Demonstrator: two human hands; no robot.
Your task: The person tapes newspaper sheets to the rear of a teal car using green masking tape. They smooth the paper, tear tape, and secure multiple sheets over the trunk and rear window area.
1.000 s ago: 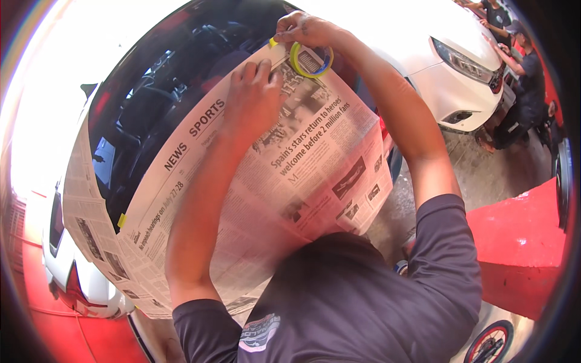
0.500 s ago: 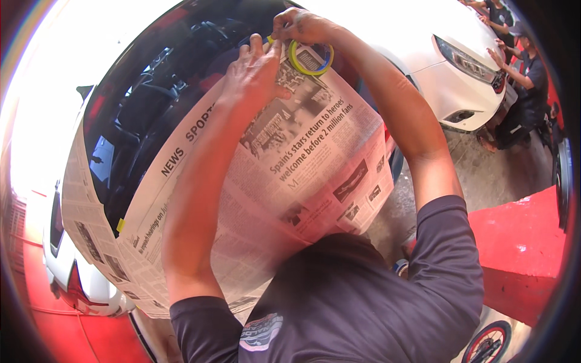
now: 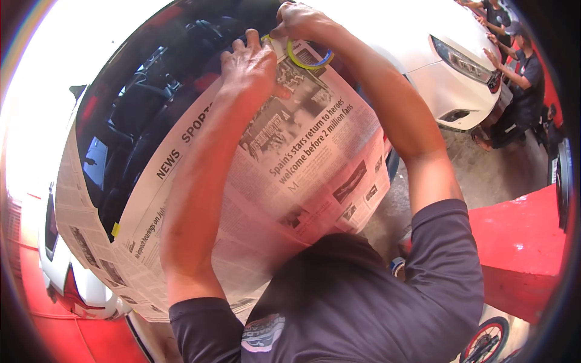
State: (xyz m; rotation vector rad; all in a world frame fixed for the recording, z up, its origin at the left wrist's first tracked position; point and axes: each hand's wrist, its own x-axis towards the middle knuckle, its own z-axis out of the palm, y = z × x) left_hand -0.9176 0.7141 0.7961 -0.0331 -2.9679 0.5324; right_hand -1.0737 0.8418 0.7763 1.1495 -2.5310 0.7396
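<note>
Sheets of newspaper (image 3: 315,151) cover the lower part of a car's dark window glass (image 3: 145,97) in front of me. My left hand (image 3: 251,66) lies on the paper's upper edge and the glass, fingers spread. A short bit of yellow tape (image 3: 266,39) shows by its fingertips. Just right of it, my right hand (image 3: 301,23) has its fingers pinched together at the yellow tape; the fingertips are partly hidden. From under this hand hangs a yellow-green tape roll (image 3: 310,65) with a blue inner side, against the newspaper. Another yellow tape piece (image 3: 115,229) sticks at the lower left corner.
A white car (image 3: 448,66) stands to the right, with people in dark shirts (image 3: 525,78) touching its front. A red block (image 3: 514,248) is at my right, a red-rimmed wheel (image 3: 486,340) below it. Another white car (image 3: 85,290) stands at the left.
My left hand has shifted slightly left, its fingers spreading more. The tape roll has tipped and looks flatter under my right hand, which stays near the same spot.
</note>
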